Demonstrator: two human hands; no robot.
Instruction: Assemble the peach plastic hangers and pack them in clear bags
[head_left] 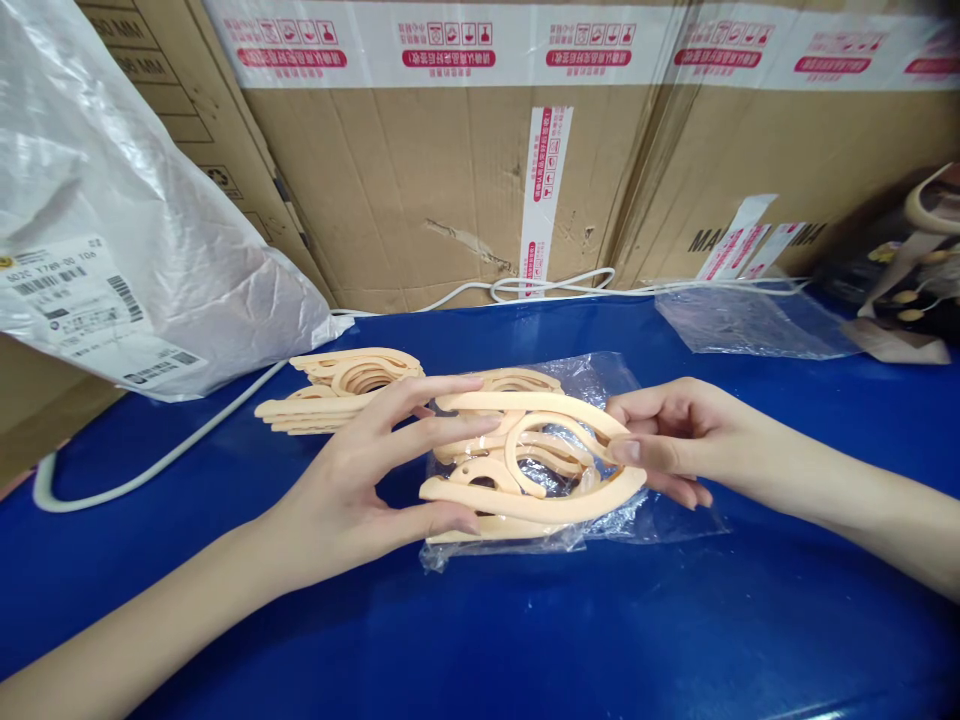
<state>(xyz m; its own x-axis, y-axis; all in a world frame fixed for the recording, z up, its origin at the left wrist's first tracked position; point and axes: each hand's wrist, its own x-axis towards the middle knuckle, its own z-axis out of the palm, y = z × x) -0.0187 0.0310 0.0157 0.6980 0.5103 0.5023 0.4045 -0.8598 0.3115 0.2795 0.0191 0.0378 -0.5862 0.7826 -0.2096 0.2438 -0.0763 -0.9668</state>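
A cream plastic folding clothes hanger (555,510) is held up in front of me, its two curved arms folded toward the left with an open ring between them. My right hand (667,440) pinches its right end between thumb and fingers. At the left end, my left hand (375,470) spans both arms, fingers along the upper one and thumb by the lower one. Directly beneath lie more hangers in a clear plastic bag (600,375), partly hidden by the held one. Beyond my left hand sits a stack of matching hangers (322,410), partly covered by that hand.
The tabletop (525,640) is blue. Large cardboard boxes (420,180) stand along the back, with a white cable (172,450) running in front. A silver mailing bag (135,220) leans at left. Another clear bag (750,320) and a dark bag (885,260) lie at right.
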